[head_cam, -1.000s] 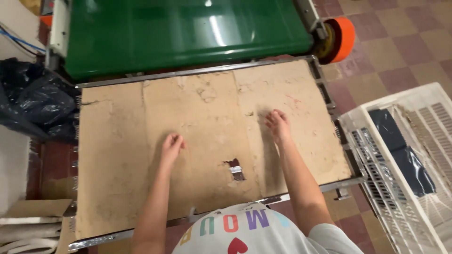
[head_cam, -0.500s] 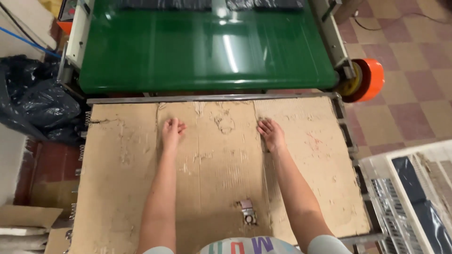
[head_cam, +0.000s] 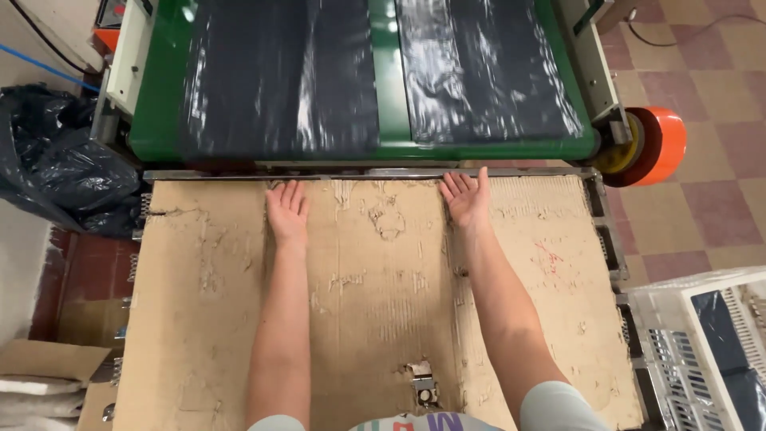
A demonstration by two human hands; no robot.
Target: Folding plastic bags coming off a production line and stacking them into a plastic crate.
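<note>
My left hand (head_cam: 287,211) and my right hand (head_cam: 467,196) lie flat, palms down and fingers apart, on a worn cardboard-covered table (head_cam: 199,319), close to its far edge. Neither hand holds anything. Just beyond my fingertips runs a green conveyor belt (head_cam: 386,80) carrying two dark plastic sheets: the left sheet (head_cam: 279,76) and the right sheet (head_cam: 487,72), both shiny and wrinkled. Their near ends reach almost to the end of the belt, a short way ahead of my hands.
A black rubbish bag (head_cam: 56,168) sits on the floor at left. An orange roll (head_cam: 658,144) is mounted on the machine's right side. A white crate (head_cam: 702,351) with dark sheets stands at lower right. A small metal piece (head_cam: 421,383) sits near the table's front edge.
Both hands have slid forward across the cardboard to its far edge. Two dark sheets have come into sight on the belt, which looked bare before.
</note>
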